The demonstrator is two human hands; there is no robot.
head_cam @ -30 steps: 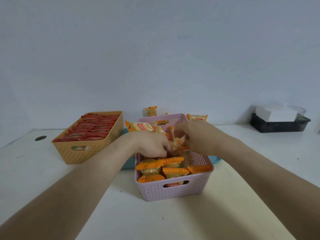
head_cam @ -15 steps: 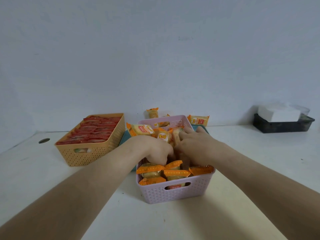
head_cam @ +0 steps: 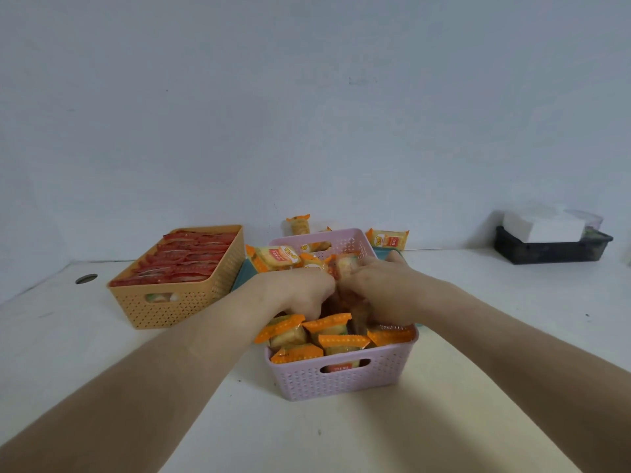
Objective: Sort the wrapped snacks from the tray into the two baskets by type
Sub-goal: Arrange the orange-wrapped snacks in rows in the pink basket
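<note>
Head view: the left hand (head_cam: 297,291) and right hand (head_cam: 380,291) meet knuckle to knuckle inside the lilac perforated plastic basket (head_cam: 341,382). The right hand pinches a yellow-and-orange wrapped snack (head_cam: 345,268) that stands up between the two. The left hand's fingers curl down among the packets; whether they grip one cannot be told. Just below the hands lie more orange-ended snack packets (head_cam: 327,331). Left of the left hand stands a tan perforated basket (head_cam: 177,308) full of red wrapped snacks (head_cam: 191,257). A teal tray (head_cam: 243,274) shows beside the left wrist, with loose packets (head_cam: 389,238) beyond the fingers, all on the white bench (head_cam: 478,336).
</note>
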